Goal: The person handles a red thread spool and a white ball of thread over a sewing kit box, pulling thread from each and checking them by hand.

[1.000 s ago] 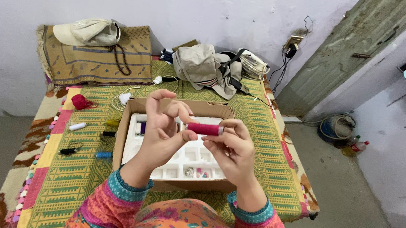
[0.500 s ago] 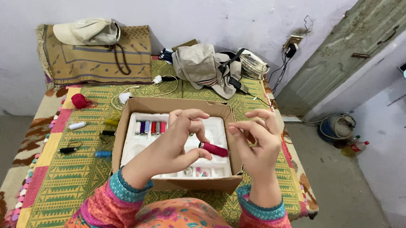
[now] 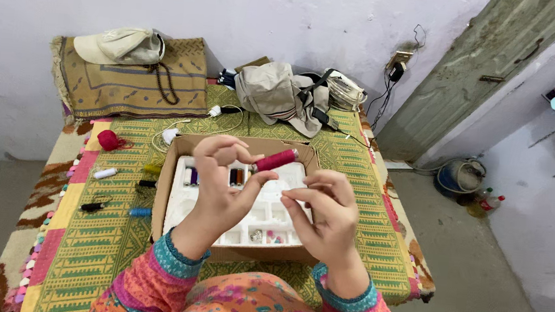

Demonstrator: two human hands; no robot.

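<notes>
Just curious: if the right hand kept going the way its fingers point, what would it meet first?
Probably the left hand: the right hand has its fingertips aimed left toward it, above the cardboard box. Depth is unclear.

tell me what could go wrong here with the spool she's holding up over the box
The left hand pinches the dark pink thread spool only at one end, tilted above the cardboard box; it could slip and drop into the white tray, knocking the row of small spools. The right hand is off the spool with fingers pinched, so any thread between them, too fine to see, might unwind or tangle.
</notes>
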